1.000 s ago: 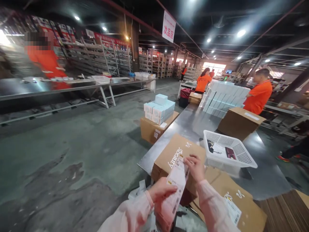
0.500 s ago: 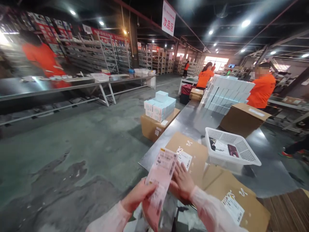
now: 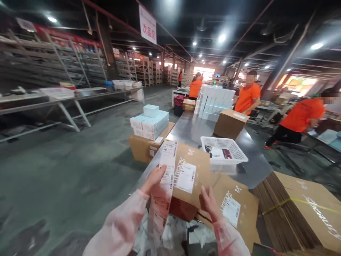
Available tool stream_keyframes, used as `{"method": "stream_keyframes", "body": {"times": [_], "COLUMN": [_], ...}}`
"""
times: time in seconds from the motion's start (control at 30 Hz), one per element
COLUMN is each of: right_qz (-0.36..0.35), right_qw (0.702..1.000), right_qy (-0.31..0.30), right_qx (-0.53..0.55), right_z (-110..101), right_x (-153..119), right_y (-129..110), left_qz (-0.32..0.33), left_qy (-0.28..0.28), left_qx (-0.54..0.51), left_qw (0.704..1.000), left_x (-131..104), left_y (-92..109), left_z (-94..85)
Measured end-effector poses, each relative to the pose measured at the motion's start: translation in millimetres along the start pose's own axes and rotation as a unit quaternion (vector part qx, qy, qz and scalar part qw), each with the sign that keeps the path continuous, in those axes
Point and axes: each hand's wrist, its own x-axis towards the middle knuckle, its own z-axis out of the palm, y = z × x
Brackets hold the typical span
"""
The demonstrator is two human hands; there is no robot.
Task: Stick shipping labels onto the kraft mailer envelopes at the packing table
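My left hand (image 3: pixel 156 177) pinches a long strip of printed shipping labels (image 3: pixel 167 160). The strip's upper end lies along the left side of a brown cardboard box (image 3: pixel 197 153), and its lower end hangs down toward my lap. A white label (image 3: pixel 186 177) is stuck on the top of this box, beside white lettering. My right hand (image 3: pixel 210 204) is at the box's near right corner, fingers apart and holding nothing; whether it touches the cardboard I cannot tell. A second brown box (image 3: pixel 247 202) with its own label (image 3: pixel 231 210) lies just right of that hand.
A white plastic basket (image 3: pixel 226 149) with small items stands on the metal table (image 3: pixel 183 124). Flat cartons (image 3: pixel 301 213) are bundled at right. Pale blue boxes (image 3: pixel 151 122) sit on a carton at left. People in orange shirts (image 3: pixel 247 97) stand beyond the table.
The view has swung right. My left hand has brought the label strip onto the box's left side. My right hand has left the strip and moved to the box's right corner.
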Motion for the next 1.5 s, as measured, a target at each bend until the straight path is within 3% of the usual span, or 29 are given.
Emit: {"method": "stream_keyframes", "body": {"times": [0.13,0.2,0.27,0.3,0.33,0.4,0.43,0.47,0.57,0.67,0.77,0.87,0.93,1.03,1.17,1.23,1.3,1.37,1.5], "right_qz": [0.007,0.045,0.101,0.115,0.111,0.046,0.002,-0.027,-0.054,-0.081,-0.1,-0.152,-0.183,-0.176,-0.167,-0.196,-0.215,-0.203,-0.15], "right_qw": [0.986,0.985,0.985,0.985,0.989,0.987,0.965,0.943,0.925,0.924,0.935,0.946,0.942,0.947,0.958,0.964,0.97,0.975,0.98], "right_qy": [0.077,0.099,0.125,0.117,0.08,-0.063,-0.15,-0.189,-0.224,-0.271,-0.254,-0.258,-0.268,-0.261,-0.225,-0.176,-0.115,-0.072,-0.045], "right_qx": [0.151,0.134,0.064,0.042,0.046,0.141,0.213,0.272,0.303,0.256,0.227,0.124,0.082,0.057,0.064,0.046,-0.003,-0.057,-0.127], "right_z": [-91.6,-134.9,-155.1,-153.6,-144.5,-108.5,-85.7,-62.8,-11.0,2.6,-6.1,-15.3,-16.9,-12.3,5.4,19.6,36.4,53.4,80.4], "right_x": [-8.3,-9.6,-14.3,-19.6,-27.4,-49.3,-62.1,-74.9,-103.7,-102.4,-74.4,-49.2,-43.7,-46.6,-34.6,-10.4,23.9,60.3,108.1], "right_y": [29.9,39.8,33.4,23.0,8.4,-27.4,-45.1,-60.5,-86.3,-93.2,-107.6,-128.6,-136.3,-133.3,-117.6,-111.8,-107.9,-104.8,-99.2], "left_qz": [-0.055,-0.063,-0.052,-0.046,-0.041,-0.028,-0.019,-0.006,0.023,-0.003,-0.018,-0.022,-0.023,-0.029,-0.048,-0.073,-0.106,-0.127,-0.129], "left_qy": [-0.063,-0.081,-0.104,-0.113,-0.12,-0.153,-0.174,-0.187,-0.128,-0.048,-0.067,-0.071,-0.024,0.051,0.091,0.029,-0.07,-0.139,-0.169], "left_qx": [-0.239,-0.277,-0.273,-0.269,-0.263,-0.245,-0.236,-0.23,-0.243,-0.264,-0.267,-0.288,-0.29,-0.25,-0.247,-0.28,-0.318,-0.345,-0.325], "left_qw": [0.968,0.955,0.955,0.955,0.957,0.957,0.956,0.955,0.961,0.963,0.961,0.955,0.956,0.967,0.963,0.957,0.94,0.92,0.922], "left_x": [-46.5,-69.2,-88.3,-96.4,-103.4,-114.1,-117.4,-119.3,-116.7,-108.8,-104.4,-103.6,-102.8,-99.7,-89.5,-83.3,-80.7,-86.3,-124.9], "left_y": [25.7,30.0,27.3,24.2,20.7,14.8,13.1,12.2,11.8,7.9,-1.1,-12.2,-20.4,-32.8,-43.2,-46.8,-53.3,-66.1,-109.8], "left_z": [8.7,11.5,14.8,17.2,20.1,26.6,29.3,31.1,30.0,23.6,22.1,27.7,33.5,43.1,51.5,50.8,47.6,44.1,39.8]}}
